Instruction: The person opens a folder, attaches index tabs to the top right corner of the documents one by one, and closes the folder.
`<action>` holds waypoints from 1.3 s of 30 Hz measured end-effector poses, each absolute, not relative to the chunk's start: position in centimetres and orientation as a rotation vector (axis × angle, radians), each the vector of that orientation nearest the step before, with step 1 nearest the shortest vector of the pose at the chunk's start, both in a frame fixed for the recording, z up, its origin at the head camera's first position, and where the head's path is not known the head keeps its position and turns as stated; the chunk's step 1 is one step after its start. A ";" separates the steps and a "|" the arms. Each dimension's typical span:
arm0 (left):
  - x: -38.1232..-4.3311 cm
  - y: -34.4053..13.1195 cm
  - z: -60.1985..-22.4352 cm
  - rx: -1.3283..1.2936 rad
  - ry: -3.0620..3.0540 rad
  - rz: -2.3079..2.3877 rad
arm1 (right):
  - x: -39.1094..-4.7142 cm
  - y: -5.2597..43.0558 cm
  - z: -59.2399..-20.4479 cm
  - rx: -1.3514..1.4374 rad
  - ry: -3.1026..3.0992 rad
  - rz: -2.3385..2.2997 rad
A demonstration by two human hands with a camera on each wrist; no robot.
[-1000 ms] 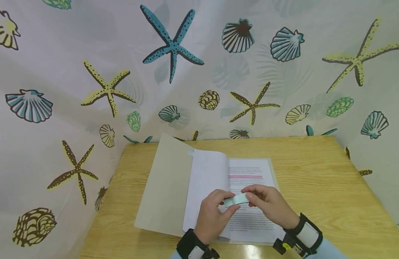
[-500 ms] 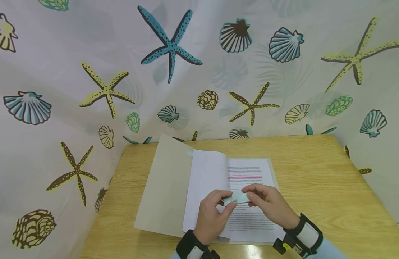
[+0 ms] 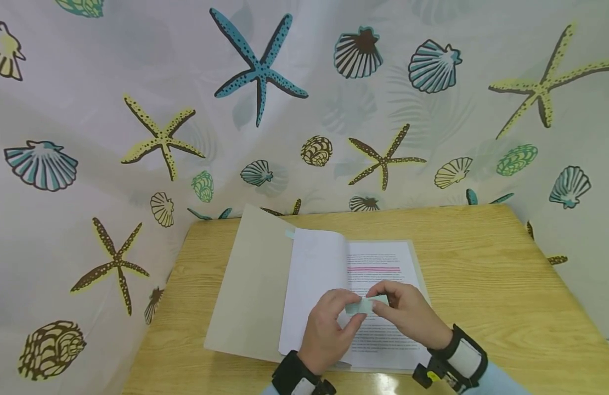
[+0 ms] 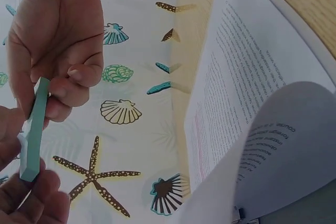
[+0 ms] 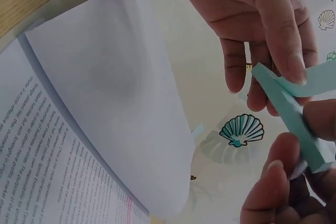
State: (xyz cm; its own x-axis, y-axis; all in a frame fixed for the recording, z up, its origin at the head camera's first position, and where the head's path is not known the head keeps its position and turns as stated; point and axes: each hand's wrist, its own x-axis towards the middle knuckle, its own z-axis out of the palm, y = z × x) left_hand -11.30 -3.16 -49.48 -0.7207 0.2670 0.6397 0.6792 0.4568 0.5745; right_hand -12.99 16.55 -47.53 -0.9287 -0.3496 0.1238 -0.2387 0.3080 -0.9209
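Note:
A small mint-green pad of sticky notes is held between the hands above the open document. My left hand pinches its left end with thumb and fingers, while my right hand pinches the right end. In the right wrist view, a loose top strip stands away from the pad, by the left thumb. The left wrist view shows the pad's thick edge between both hands. Beneath them lies the printed page, with pink-marked lines near its top.
The folder's beige cover is turned out to the left, with a curled white leaf over it. A small mint tab juts from that leaf's edge. All lies on a wooden table before a seashell-patterned curtain.
The right hand has shifted slightly left and its fingers have changed their place on the pad. The pad has turned a little between the hands. The folder has stayed still.

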 end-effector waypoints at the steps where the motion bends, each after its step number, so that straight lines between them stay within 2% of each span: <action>1: -11.3 -3.1 -49.5 -0.767 -2.251 -1.161 | -13.0 16.4 -47.5 -0.561 2.498 -1.711; 8: -11.2 -2.5 -49.7 -0.560 -2.196 -1.002 | -12.7 15.6 -47.4 -0.610 2.774 -1.714; 14: -11.0 -2.1 -49.5 -0.484 -2.213 -1.059 | -12.8 15.3 -47.7 -0.755 2.957 -1.713; 26: -10.8 -1.7 -49.2 -0.593 -2.214 -1.143 | -12.8 14.9 -47.8 -0.852 3.058 -1.615; 39: -10.7 -1.9 -49.4 -0.625 -2.228 -1.150 | -12.9 14.8 -48.1 -0.772 3.212 -1.501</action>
State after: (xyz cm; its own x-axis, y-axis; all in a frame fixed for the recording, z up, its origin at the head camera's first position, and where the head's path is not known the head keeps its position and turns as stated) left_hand -10.73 -1.89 -49.45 -0.7405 0.1503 0.6550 0.6209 0.5258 0.5813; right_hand -12.88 14.84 -48.14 -0.7983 -0.1610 0.5803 -0.5484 0.5925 -0.5901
